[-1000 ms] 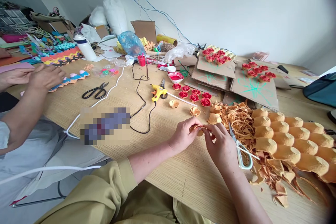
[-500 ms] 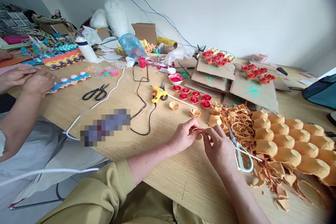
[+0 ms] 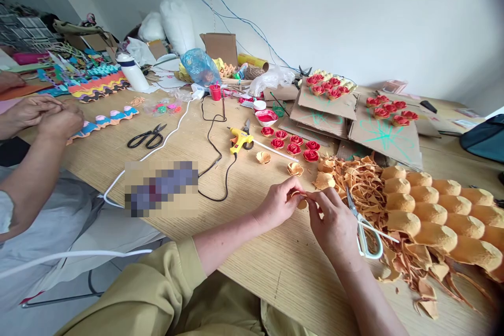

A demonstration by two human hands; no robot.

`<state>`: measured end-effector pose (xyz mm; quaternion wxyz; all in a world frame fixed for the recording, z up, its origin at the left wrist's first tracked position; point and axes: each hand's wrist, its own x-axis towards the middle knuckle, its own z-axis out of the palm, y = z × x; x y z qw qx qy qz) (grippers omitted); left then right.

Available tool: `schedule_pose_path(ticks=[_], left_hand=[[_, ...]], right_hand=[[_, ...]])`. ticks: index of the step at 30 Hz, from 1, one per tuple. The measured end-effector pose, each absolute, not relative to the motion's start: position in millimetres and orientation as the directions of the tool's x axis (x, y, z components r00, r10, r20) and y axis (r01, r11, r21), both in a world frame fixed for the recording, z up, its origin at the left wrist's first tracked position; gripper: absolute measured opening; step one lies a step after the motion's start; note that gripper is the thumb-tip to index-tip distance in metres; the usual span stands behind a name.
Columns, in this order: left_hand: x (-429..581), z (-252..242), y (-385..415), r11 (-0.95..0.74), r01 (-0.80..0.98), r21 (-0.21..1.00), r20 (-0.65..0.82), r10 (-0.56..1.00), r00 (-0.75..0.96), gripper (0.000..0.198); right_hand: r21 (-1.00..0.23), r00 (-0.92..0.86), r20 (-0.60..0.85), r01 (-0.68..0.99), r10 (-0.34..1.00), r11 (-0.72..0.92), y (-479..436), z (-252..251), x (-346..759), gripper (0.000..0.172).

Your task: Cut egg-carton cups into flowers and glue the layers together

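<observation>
Between the fingertips of both hands is a small orange carton piece [image 3: 302,203], partly hidden by the fingers. My left hand [image 3: 279,203] pinches it from the left, and my right hand [image 3: 334,224] pinches its right side. Just beyond them lies an orange carton flower [image 3: 295,169], with another [image 3: 263,157] farther left. Several red flowers [image 3: 294,148] sit behind these. White-handled scissors [image 3: 369,239] rest on orange scraps [image 3: 364,184] to the right of my right hand.
Orange egg cartons [image 3: 429,212] cover the right side. A yellow glue gun [image 3: 239,139], its black cord and black scissors [image 3: 147,138] lie left of centre. Cardboard sheets [image 3: 384,139] bear red flowers. At the left, a co-worker's hands [image 3: 59,115] are near a painted carton strip [image 3: 104,122].
The whole view has shifted slightly, so things appear a little farther right. Both hands keep their pinch on the orange piece, with hardly any movement.
</observation>
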<state>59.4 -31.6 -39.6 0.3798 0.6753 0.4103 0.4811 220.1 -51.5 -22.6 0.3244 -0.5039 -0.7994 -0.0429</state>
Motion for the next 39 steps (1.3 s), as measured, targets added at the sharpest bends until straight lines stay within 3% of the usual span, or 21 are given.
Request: schedule_pose_path(ticks=[4, 10, 17, 22, 28, 33, 39], left_hand=[[61, -39, -31, -0.343, 0.107, 0.933, 0.322, 0.93, 0.178, 0.006], [67, -42, -32, -0.387, 0.044, 0.921, 0.38, 0.918, 0.113, 0.004], [62, -39, -31, -0.421, 0.205, 0.884, 0.384, 0.902, 0.195, 0.012], [59, -40, -30, -0.349, 0.191, 0.918, 0.312, 0.929, 0.2, 0.009], [61, -44, -23, -0.24, 0.055, 0.969, 0.223, 0.951, 0.213, 0.007], [59, -35, -24, -0.255, 0.168, 0.952, 0.216, 0.951, 0.22, 0.005], [54, -34, -23, -0.289, 0.267, 0.919, 0.258, 0.955, 0.145, 0.017]], right_hand=[[-0.208, -0.317, 0.574, 0.835, 0.755, 0.509, -52, -20, 220, 0.023], [-0.292, -0.26, 0.604, 0.807, 0.753, 0.513, -51, -20, 221, 0.021], [-0.248, -0.295, 0.577, 0.825, 0.761, 0.508, -51, -23, 222, 0.022], [-0.214, -0.306, 0.547, 0.849, 0.779, 0.483, -52, -23, 220, 0.021], [-0.149, -0.339, 0.551, 0.86, 0.763, 0.489, -52, -22, 221, 0.02], [-0.216, -0.301, 0.549, 0.85, 0.78, 0.48, -51, -23, 221, 0.019], [-0.341, -0.184, 0.513, 0.853, 0.838, 0.396, -50, -17, 222, 0.016]])
